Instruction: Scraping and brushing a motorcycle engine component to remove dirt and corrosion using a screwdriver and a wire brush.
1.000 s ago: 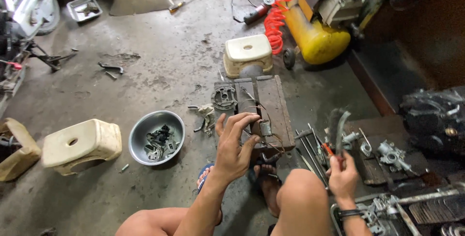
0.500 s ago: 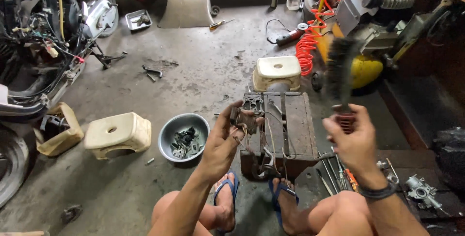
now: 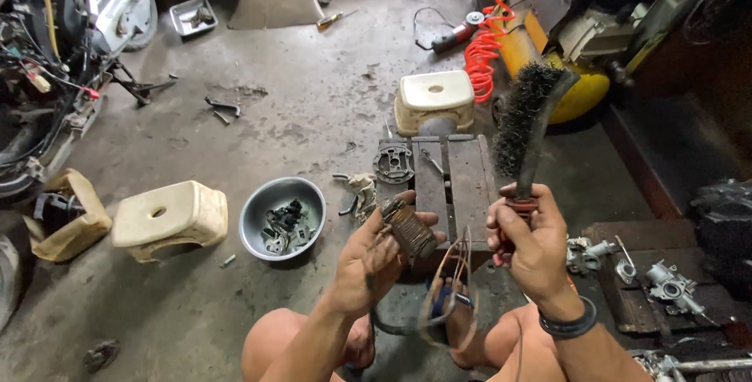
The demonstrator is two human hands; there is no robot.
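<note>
From the head camera, the scene is a workshop with a stained grey concrete floor (image 3: 313, 123), littered with tools and parts. A low wooden block (image 3: 462, 174) lies ahead of the person's knees, with a round metal plate (image 3: 393, 164) resting on its left end. Beyond it stands a small cream plastic stool (image 3: 435, 100); a second cream stool (image 3: 168, 217) sits to the left, just beside a grey metal bowl (image 3: 282, 217) holding small dark parts. A motorcycle (image 3: 55, 61) with exposed wiring fills the upper left, and a yellow air tank (image 3: 548, 68) with a coiled orange hose (image 3: 489, 41) sits at upper right. Carburettor-like parts (image 3: 666, 284) lie on a dark board at the right.

The left hand (image 3: 372, 260) is closed around a rusty coil part (image 3: 407, 229), held up over the near edge of the block, with thin wires (image 3: 446, 272) hanging from it (where they end is blurred). The right hand (image 3: 533, 241) grips the red handle of a wire brush (image 3: 525, 119), bristles upright, near the coil but apart from it.

Compared with half a second ago, the brush has tilted slightly and sits lower in view, the coil has come lower and nearer the right hand, and the camera has swung a little to the right.
</note>
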